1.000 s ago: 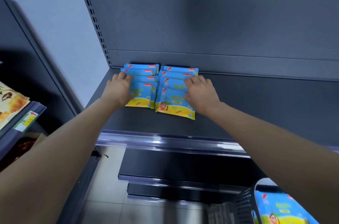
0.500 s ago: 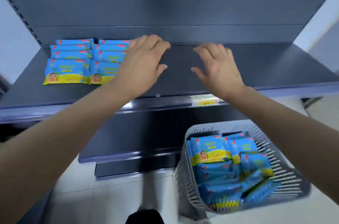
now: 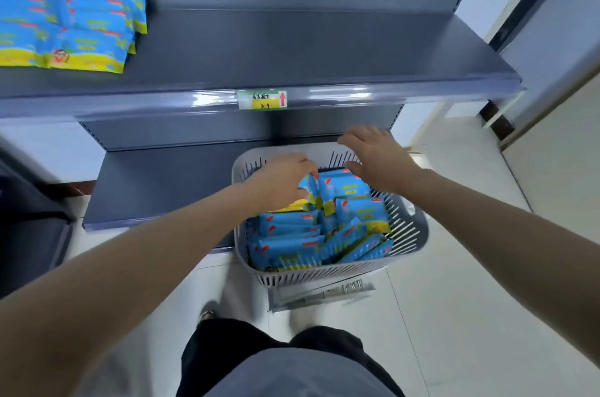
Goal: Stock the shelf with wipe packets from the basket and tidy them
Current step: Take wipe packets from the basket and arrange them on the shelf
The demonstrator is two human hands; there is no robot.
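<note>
Left hand [image 3: 279,184] and right hand [image 3: 378,158] have dropped from the shelf [image 3: 292,49] to the basket [image 3: 418,234]. The left hand curls over the wipe packets [image 3: 292,231] inside, grip unclear; the right hand is spread open and empty. Stocked packets [image 3: 81,32] lie on the shelf's left; I judge another load is starting.

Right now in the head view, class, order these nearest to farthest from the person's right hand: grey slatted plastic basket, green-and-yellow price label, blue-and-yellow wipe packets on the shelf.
1. Grey slatted plastic basket, just beneath the right hand.
2. Green-and-yellow price label, above, on the shelf edge.
3. Blue-and-yellow wipe packets, far left on that shelf.
</note>
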